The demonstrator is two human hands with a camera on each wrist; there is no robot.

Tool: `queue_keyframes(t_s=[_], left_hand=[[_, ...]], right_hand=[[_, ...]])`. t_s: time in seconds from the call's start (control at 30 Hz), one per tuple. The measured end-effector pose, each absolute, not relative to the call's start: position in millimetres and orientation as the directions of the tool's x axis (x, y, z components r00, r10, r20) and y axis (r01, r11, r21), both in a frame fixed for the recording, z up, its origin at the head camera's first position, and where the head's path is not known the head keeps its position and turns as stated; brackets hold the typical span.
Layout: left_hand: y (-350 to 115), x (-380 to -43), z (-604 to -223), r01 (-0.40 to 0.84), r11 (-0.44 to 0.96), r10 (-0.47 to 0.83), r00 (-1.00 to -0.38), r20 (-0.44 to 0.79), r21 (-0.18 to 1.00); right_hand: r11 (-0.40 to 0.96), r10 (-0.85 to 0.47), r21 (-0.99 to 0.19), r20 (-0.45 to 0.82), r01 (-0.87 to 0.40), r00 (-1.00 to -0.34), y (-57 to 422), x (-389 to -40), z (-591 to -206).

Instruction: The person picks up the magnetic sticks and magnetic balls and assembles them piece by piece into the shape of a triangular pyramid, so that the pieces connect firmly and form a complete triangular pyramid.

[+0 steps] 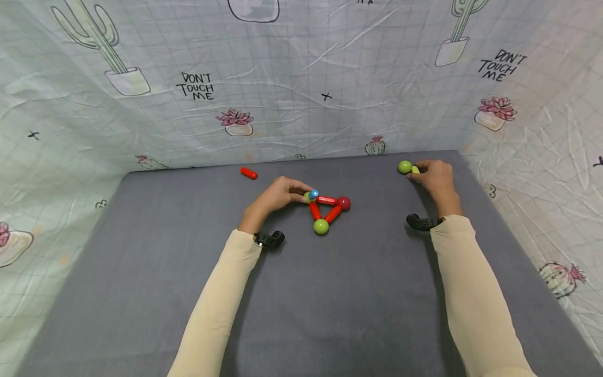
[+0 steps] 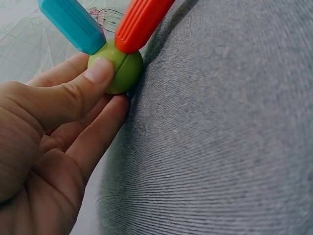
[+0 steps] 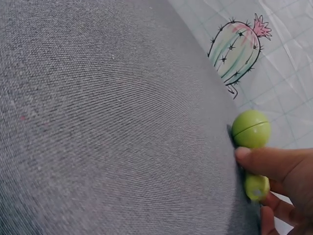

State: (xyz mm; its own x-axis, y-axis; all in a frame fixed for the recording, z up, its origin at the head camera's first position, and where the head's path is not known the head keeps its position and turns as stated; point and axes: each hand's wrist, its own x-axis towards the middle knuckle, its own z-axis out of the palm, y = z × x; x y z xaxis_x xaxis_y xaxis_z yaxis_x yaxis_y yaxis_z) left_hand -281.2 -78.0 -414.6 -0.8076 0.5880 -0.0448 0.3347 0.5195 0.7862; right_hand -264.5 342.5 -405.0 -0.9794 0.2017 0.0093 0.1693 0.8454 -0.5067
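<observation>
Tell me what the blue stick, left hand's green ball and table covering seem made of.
Blue stick: probably plastic, low sheen, crisp edges. Green ball: slightly shiny, likely plastic, given its seam. Table covering: matt fabric, judging by its fine ribbed texture.

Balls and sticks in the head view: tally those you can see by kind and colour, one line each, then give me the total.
Green balls: 3
Red ball: 1
Red sticks: 4
Blue stick: 1
Yellow-green stick: 1
Total: 10
</observation>
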Motion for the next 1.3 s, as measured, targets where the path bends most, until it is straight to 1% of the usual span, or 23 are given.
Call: queue_keyframes(t_s=[0.17, 0.4, 0.53, 0.63, 0.8, 0.93, 1.03, 1.13, 1.3], left_hand=[[-80.2, -281.7, -413.9, 0.309, 0.519, 0.565, -0.823, -0.049, 0.797], [-80.9, -281.8, -411.7, 0.309, 0.515, 0.565, -0.824, -0.044, 0.8], [-80.3, -282.4, -412.8, 0.32, 0.506, 0.57, -0.821, -0.032, 0.801], [-79.7, -282.1, -414.5, 0.329, 0.509, 0.579, -0.815, -0.034, 0.795], [-77.1, -281.4, -416.7, 0.341, 0.523, 0.586, -0.809, -0.04, 0.781], [-74.3, -281.8, -417.2, 0.357, 0.526, 0.6, -0.799, -0.039, 0.772], [-73.8, -282.5, -417.3, 0.358, 0.522, 0.606, -0.794, -0.041, 0.774], [-75.2, -282.8, -416.6, 0.347, 0.519, 0.602, -0.797, -0.046, 0.781], [-77.6, -283.3, -415.8, 0.337, 0.52, 0.593, -0.804, -0.047, 0.785]], right_hand=[[0.801, 0.284, -0.553, 0.014, 0.229, -0.959, 339.4, -269.9, -403.7], [0.791, 0.338, -0.548, 0.02, 0.272, -0.941, 335.9, -276.3, -403.1], [0.767, 0.368, -0.572, 0.02, 0.291, -0.93, 335.2, -278.5, -403.2], [0.773, 0.353, -0.578, 0.048, 0.262, -0.934, 336.9, -276.1, -404.4], [0.785, 0.307, -0.594, 0.125, 0.176, -0.944, 345.4, -265.2, -409.6], [0.742, 0.337, -0.646, 0.128, 0.179, -0.933, 349.7, -251.8, -410.1], [0.726, 0.349, -0.663, 0.13, 0.18, -0.928, 345.7, -241.9, -404.2], [0.754, 0.304, -0.646, 0.188, 0.115, -0.934, 336.3, -235.2, -394.3], [0.778, 0.214, -0.628, 0.241, 0.016, -0.947, 319.0, -227.8, -377.9]])
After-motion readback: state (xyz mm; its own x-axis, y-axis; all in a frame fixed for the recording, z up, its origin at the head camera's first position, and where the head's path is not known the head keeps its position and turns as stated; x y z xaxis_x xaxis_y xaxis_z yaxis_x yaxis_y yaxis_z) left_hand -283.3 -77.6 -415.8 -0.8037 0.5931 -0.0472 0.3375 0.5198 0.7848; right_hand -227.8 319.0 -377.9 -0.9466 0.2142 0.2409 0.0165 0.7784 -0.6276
